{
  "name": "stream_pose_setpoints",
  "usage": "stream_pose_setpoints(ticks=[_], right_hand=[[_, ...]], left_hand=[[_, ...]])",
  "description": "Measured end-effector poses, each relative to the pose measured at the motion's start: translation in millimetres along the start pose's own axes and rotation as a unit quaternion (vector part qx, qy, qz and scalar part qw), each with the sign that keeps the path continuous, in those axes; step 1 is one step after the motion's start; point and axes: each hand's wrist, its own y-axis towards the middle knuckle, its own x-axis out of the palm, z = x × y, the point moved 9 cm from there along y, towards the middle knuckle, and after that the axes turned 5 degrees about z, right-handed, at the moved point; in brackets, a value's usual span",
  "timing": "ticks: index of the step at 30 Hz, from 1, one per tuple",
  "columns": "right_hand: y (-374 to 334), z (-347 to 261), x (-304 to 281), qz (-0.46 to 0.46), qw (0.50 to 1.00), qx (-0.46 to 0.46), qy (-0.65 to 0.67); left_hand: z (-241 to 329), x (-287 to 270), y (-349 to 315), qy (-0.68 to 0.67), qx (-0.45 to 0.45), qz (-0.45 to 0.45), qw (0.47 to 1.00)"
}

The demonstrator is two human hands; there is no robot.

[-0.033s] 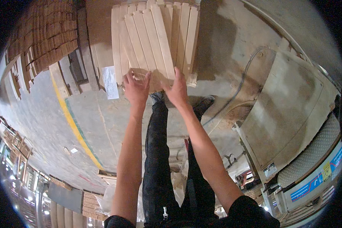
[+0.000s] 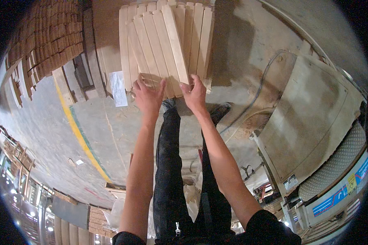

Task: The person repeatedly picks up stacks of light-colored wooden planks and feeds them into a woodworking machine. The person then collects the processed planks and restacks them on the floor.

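A slanted row of pale wooden slats rests on a stack of similar slats at the top middle. My left hand is at the row's near left end, its thumb on top and its fingers curled at the left edge. At the near right corner, my right hand pinches the outermost slat, with the thumb close to the bent fingers. The fingertips of both hands are partly hidden by the wood.
Brown wooden strips are piled at upper left. A white sheet lies beside the stack. The concrete floor carries a yellow line and a dark cable. To the right stands a machine with a broad panel. My legs are below the stack.
My right hand has shifted slightly right, and its thumb has drawn in toward the fingers at the slat's edge. The left hand has barely moved.
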Motion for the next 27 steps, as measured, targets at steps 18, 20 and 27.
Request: stream_pose_setpoints(ticks=[18,20,27], right_hand=[[2,-22,1,0.060,0.969,-0.055,-0.234],[-9,-54,-2,0.173,0.952,-0.123,-0.223],[-7,-94,68,0.020,0.953,-0.028,-0.302]], left_hand=[[29,13,-22,-0.027,0.028,0.024,0.999],[3,1,-27,-0.119,0.022,0.046,0.992],[-102,-31,-65,-0.331,-0.282,0.100,0.895]])
